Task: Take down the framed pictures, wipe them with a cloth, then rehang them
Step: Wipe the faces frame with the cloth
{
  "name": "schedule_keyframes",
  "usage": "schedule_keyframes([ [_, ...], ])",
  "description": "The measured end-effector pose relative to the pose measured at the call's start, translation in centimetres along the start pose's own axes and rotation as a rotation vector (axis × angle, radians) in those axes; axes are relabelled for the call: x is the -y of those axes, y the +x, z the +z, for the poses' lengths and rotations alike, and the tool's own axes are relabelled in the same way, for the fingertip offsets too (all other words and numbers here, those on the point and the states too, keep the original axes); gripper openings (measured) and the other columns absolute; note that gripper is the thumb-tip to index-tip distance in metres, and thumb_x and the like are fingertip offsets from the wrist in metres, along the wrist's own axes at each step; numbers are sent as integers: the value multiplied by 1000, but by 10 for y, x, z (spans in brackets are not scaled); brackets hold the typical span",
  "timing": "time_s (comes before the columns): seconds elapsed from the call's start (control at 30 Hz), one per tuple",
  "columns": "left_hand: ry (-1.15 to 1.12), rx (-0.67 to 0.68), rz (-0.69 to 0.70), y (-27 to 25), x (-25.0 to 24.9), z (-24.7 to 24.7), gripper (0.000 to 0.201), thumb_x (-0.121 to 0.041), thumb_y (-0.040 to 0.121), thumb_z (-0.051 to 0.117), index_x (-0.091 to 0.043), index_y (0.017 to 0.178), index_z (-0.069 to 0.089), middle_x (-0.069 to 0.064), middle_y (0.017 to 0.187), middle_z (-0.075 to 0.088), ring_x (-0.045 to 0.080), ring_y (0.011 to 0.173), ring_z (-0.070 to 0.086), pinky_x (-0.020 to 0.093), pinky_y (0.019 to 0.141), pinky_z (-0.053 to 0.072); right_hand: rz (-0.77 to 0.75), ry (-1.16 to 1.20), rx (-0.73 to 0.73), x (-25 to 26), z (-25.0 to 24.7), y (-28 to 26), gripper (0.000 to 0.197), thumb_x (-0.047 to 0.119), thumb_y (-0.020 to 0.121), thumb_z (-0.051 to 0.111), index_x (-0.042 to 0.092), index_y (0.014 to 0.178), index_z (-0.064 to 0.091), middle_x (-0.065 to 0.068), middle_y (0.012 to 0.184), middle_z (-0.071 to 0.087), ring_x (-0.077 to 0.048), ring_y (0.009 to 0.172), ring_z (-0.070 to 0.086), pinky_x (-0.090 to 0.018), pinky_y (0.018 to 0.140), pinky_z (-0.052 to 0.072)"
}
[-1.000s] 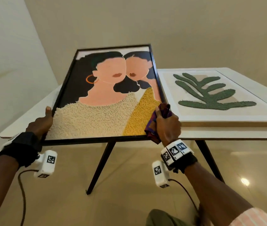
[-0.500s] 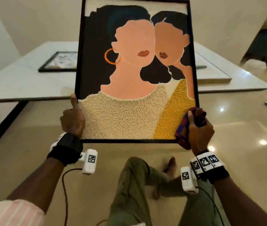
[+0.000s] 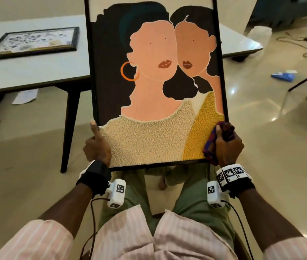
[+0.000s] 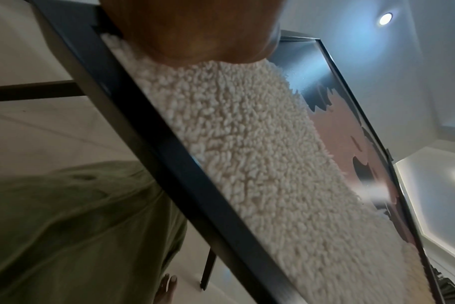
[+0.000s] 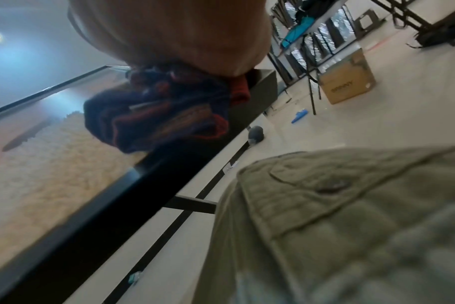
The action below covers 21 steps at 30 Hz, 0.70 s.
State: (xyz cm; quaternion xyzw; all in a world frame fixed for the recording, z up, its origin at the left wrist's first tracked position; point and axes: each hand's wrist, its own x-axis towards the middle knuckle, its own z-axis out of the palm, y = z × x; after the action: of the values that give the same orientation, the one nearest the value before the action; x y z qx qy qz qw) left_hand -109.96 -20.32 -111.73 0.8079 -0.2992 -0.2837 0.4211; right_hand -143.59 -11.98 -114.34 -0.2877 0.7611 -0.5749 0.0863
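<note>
I hold a large black-framed picture of two women (image 3: pixel 156 85) upright in front of me, its bottom edge just above my thighs. My left hand (image 3: pixel 97 145) grips the lower left corner, thumb up along the frame. At the lower right corner my right hand (image 3: pixel 227 147) grips the frame together with a bunched dark blue and red cloth (image 3: pixel 212 145). The left wrist view shows the picture's fluffy cream patch and black frame (image 4: pixel 247 164) below my left hand (image 4: pixel 195 28). The right wrist view has the cloth (image 5: pixel 156 115) bunched under my right hand (image 5: pixel 174 33) against the frame (image 5: pixel 96 209).
A white table (image 3: pixel 36 72) stands at the left with a smaller black-framed picture (image 3: pixel 34 42) lying flat on it. Its dark legs (image 3: pixel 68 128) reach the shiny floor. A blue packet (image 3: pixel 283 76) and cables lie on the floor at right. A cardboard box (image 5: pixel 346 82) stands further off.
The picture came off the table edge and swung upright before me. The view turned away from the table with the leaf picture, and both hands kept their grips at the lower corners.
</note>
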Motion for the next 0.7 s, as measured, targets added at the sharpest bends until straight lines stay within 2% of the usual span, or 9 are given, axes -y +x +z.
schedule_keyframes([
  [0.13,-7,-85,-34,-12,14,10,86,-75,90,28,-3,113,68,24,124,60,39,119,50,46,100,36,71,-31,6,-10,-3,0,38,39,88,70,4,104,71,-16,101,72,-29,93,67,-24,80,43],
  [0.27,-5,-110,-44,-16,32,14,83,-76,89,29,-7,107,72,23,118,64,41,114,53,46,97,40,154,-121,59,-22,-6,6,42,42,87,70,2,100,71,-19,99,72,-33,95,66,-34,85,47],
  [0.33,17,-173,-29,-17,36,14,79,-75,90,31,-10,105,73,22,114,66,40,109,56,44,93,42,153,-175,46,-23,-6,6,44,43,87,70,1,99,71,-20,98,71,-35,93,65,-36,83,47],
  [0.4,15,-254,84,-12,34,14,70,-72,90,35,-13,101,70,16,104,69,38,101,60,40,82,43,82,-225,-67,-17,-6,8,45,45,87,68,1,94,68,-20,94,70,-37,89,65,-34,76,44],
  [0.5,-56,-384,292,9,10,14,59,-70,89,43,-15,101,61,6,98,68,27,94,61,32,70,36,-58,-209,-214,16,2,18,46,51,90,62,4,89,63,-17,86,68,-35,79,63,-28,67,35],
  [0.57,-62,-413,430,23,-19,14,54,-65,89,47,-15,104,60,4,103,64,22,98,56,30,71,33,-108,-167,-208,46,14,28,49,54,91,58,6,94,62,-16,88,70,-34,79,64,-29,67,41],
  [0.63,-73,-362,570,36,-51,13,51,-62,90,48,-15,107,58,3,107,62,20,103,53,27,74,32,-151,-94,-171,81,30,36,49,55,91,58,7,99,62,-15,91,72,-35,82,67,-32,71,47],
  [0.7,-61,-321,681,50,-82,11,54,-63,89,48,-13,109,56,3,111,62,21,109,50,31,81,38,-148,-26,-86,118,47,39,48,53,90,61,7,104,64,-12,97,72,-30,88,66,-24,73,43],
])
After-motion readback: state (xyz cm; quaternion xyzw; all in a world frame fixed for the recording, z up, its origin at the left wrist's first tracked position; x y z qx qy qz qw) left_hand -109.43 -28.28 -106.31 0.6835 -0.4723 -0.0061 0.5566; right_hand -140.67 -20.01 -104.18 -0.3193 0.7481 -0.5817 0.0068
